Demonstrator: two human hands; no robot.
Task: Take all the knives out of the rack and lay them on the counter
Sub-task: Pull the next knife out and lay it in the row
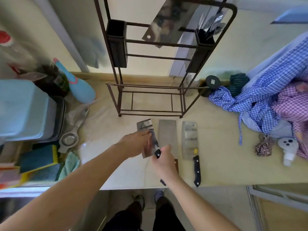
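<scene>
Knives lie on the counter (pixel 216 164) just in front of the rack (pixel 150 97): a black-handled cleaver (pixel 190 140) farthest right, a plain-bladed one (pixel 167 134) beside it. My right hand (pixel 164 161) is closed around the black handle of a third cleaver (pixel 146 130), left of those two, and my left hand (pixel 135 145) rests its fingers on that blade. Up in the rack, one more cleaver (pixel 160 29) hangs.

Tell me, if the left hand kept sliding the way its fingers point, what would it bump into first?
Probably the cleaver that the left hand already touches; past it, likely the bare-bladed cleaver lying alongside. Depth is hard to judge.
</scene>
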